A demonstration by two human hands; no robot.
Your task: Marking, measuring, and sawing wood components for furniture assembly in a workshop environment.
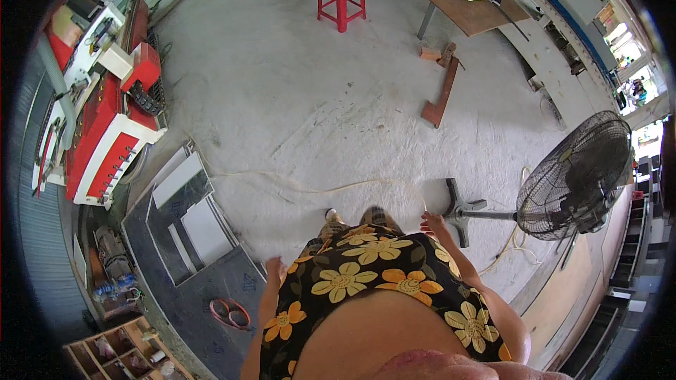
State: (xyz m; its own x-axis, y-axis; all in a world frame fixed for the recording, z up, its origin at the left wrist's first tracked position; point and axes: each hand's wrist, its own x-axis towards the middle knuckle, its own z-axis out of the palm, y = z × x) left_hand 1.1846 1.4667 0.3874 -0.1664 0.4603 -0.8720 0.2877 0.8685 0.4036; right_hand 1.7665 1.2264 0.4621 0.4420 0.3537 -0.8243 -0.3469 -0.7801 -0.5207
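Note:
My left hand (275, 267) hangs low at my left side, beside a dark sheet-covered table (257, 285); its fingers are mostly hidden. A reddish ring-shaped tape roll (231, 314) lies on that table, apart from the hand. My right hand (434, 226) hangs at my right side, fingers partly spread, with nothing visible in them. A thin pale hose (338, 188) on the floor runs up to its fingertips in the picture; I cannot tell whether they touch. Just right of this hand stands a black pedestal fan (577, 176), its base (461, 211) on the floor.
White and grey panels (208, 229) lie on the left table. Beyond it stands a red and white machine (113, 141). Ahead are a red stool (342, 0), a brown angled bar (443, 95) and a board-topped table (479, 17). A compartmented wooden box (127, 352) sits lower left.

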